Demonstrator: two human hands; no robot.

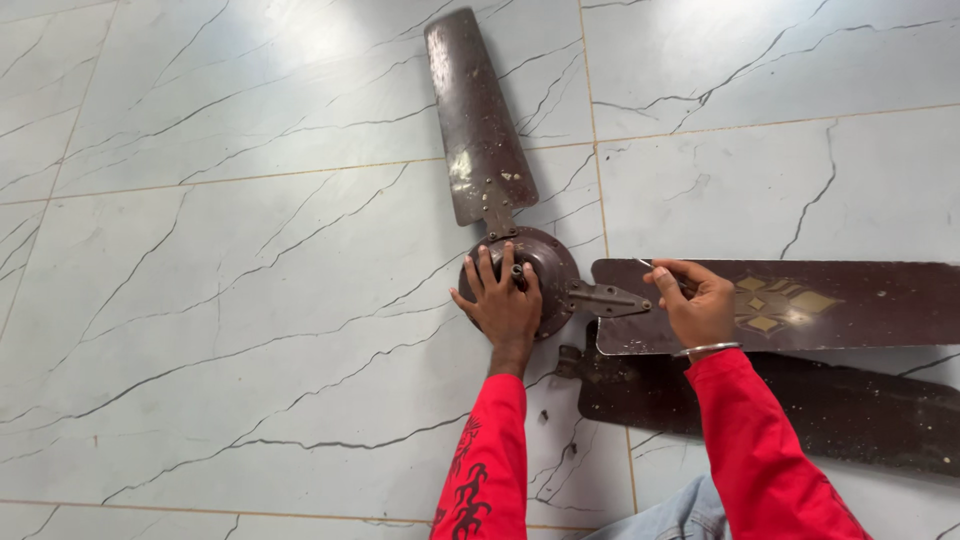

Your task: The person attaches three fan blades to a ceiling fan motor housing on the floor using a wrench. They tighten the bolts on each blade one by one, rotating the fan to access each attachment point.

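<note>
A dark brown ceiling fan lies on the tiled floor. My left hand (503,300) rests flat with spread fingers on its round motor housing (553,268). One blade (472,110) points away from me. A second blade (830,305) with a gold pattern stretches to the right, joined by a metal bracket (605,298). My right hand (697,303) sits on the inner end of that blade, fingers pinched on a thin metal tool (647,264) whose tip points toward the bracket. A third blade (800,400) lies loose on the floor under the second one.
White marble-look floor tiles (250,300) with dark veins surround the fan. My red sleeves and a bit of blue jeans (680,515) show at the bottom edge. A small dark speck, perhaps a screw (543,414), lies on the floor near my left forearm.
</note>
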